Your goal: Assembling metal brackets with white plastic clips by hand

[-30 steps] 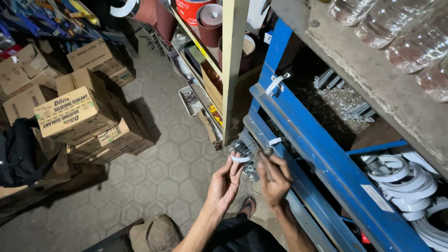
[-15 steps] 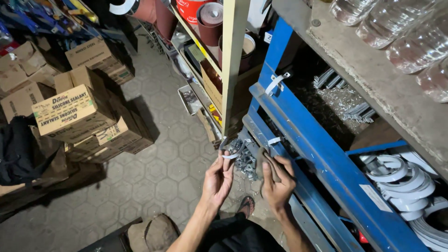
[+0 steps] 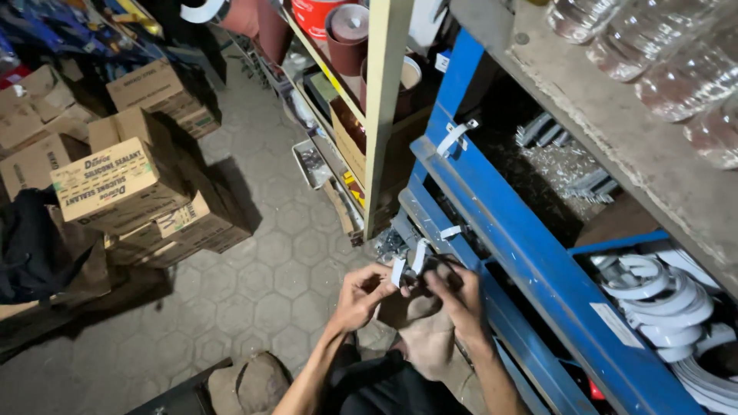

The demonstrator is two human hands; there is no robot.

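Observation:
My left hand (image 3: 360, 296) and my right hand (image 3: 460, 298) meet low in the head view, in front of a blue metal shelf rack (image 3: 492, 223). Between them they hold a small bunch of metal clamp pieces (image 3: 411, 265) with white strips standing up from it. The left fingers pinch one white strip. The right fingers curl round the dark part of the bunch. A brown cloth or bag (image 3: 427, 334) lies just below the hands.
Stacked cardboard boxes (image 3: 127, 180) stand at the left on the hexagon-tiled floor (image 3: 269, 284). A yellow shelf upright (image 3: 384, 115) stands ahead. White rings (image 3: 661, 300) fill a bin at the right. Clear plastic bottles (image 3: 661, 54) lie on the upper shelf.
Both hands have drawn back from the blue rack toward me and come together. The bunch of clamp pieces came with them.

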